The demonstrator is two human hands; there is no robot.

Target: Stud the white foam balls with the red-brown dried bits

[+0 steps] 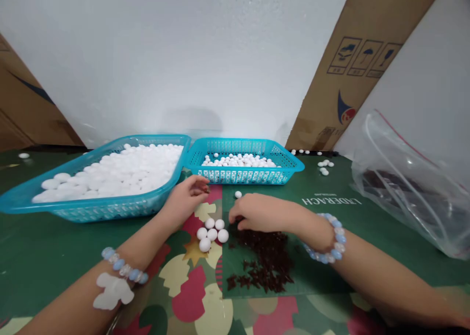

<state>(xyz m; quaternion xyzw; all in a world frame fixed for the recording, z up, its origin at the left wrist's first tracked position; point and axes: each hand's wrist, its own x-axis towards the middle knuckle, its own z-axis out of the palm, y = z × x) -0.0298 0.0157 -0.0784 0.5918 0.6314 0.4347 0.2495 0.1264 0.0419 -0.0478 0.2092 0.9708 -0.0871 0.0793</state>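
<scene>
My left hand is closed, its fingers curled in front of the baskets. A tiny dark speck shows at its fingertips, too small to name. My right hand reaches down with fingers pinched together at the upper left edge of a pile of small dark brown star-shaped pieces. What its fingertips hold, if anything, is hidden. Between the hands lies a cluster of several white balls on the patterned part of the surface. One more white ball rests just beyond my right hand.
A large blue basket full of white balls stands at the left. Beside it, a smaller blue basket holds smaller-looking white balls. A clear zip bag with dark contents lies at the right. Loose white balls lie near the wall and cardboard.
</scene>
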